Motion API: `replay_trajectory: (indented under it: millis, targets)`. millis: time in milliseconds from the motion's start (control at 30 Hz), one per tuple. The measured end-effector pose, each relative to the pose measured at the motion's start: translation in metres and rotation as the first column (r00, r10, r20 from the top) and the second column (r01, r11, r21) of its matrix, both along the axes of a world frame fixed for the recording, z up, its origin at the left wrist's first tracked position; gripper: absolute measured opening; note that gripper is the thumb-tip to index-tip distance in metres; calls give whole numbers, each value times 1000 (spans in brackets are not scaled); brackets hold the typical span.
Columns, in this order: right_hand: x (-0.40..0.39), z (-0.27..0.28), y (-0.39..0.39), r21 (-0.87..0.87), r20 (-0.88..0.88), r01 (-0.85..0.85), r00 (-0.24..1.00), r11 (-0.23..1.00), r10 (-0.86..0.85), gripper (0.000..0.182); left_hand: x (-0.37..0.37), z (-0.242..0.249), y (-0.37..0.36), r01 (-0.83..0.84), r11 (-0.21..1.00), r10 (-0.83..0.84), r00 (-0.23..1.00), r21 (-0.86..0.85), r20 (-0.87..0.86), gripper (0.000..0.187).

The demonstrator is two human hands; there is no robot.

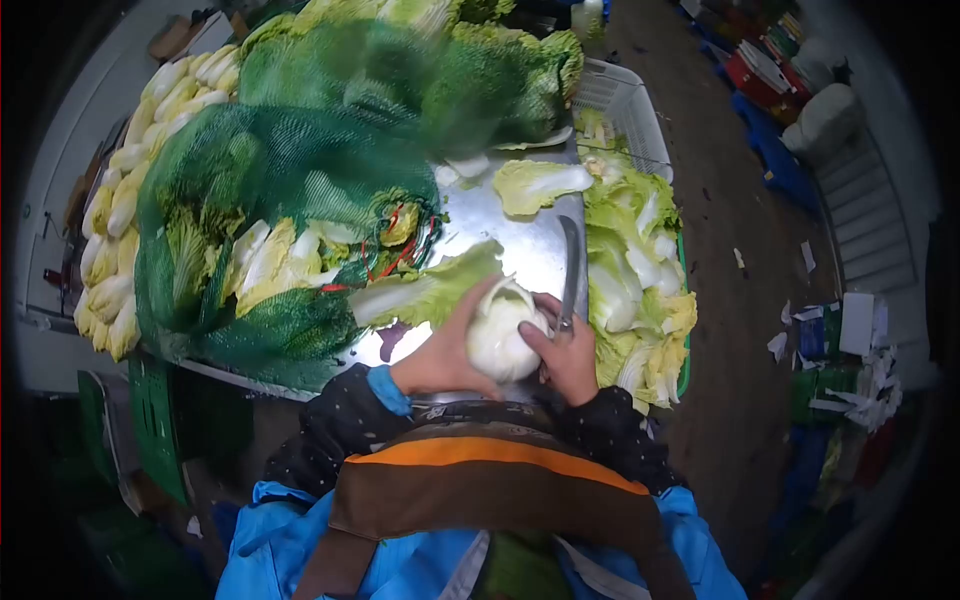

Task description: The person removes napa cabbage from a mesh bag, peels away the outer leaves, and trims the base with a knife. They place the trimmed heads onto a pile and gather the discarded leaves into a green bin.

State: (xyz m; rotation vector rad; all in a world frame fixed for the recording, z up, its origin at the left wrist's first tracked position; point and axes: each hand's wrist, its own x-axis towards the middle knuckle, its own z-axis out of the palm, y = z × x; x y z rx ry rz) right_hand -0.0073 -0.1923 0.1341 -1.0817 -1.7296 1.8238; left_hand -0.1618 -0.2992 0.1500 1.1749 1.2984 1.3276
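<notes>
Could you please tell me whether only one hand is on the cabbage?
No, the left hand and the right hand both touch the cabbage.

The held cabbage (503, 338) was glossy white with faint pale green toward its top. The mesh bag (190, 150) was deep green, its fine net pattern laid over the leaves, and its drawstring (370, 262) was bright red. The piled cabbages (118, 240) at the left were creamy white and yellow. The loose leaves (625, 255) at the right ran from lime green to yellow, with white ribs. The counter (465, 222) was silver-grey, with a dark purple scrap (392, 340) near its front edge. The knife blade (570, 275) was dull grey. The sleeves (335, 420) were black with small white specks, the cuff (389, 391) blue, the apron (450, 495) brown with an orange band (500, 452), and the outer garment (265, 550) bright blue.
</notes>
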Motion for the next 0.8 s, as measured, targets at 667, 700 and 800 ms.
replay_trajectory:
  millis: [667,700,800]
  targets:
    - [-18,-51,-2,-59,-9,151,988,987,-152,49,-1,-33,0,-450,869,417,440,207,-796,42]
    - [-22,-77,-2,-21,-110,174,978,984,-175,50,5,-25,-9,-503,840,443,416,205,-794,41]
    - [-34,-84,4,245,14,180,982,953,-189,54,20,34,-25,-511,857,356,497,65,-791,55]
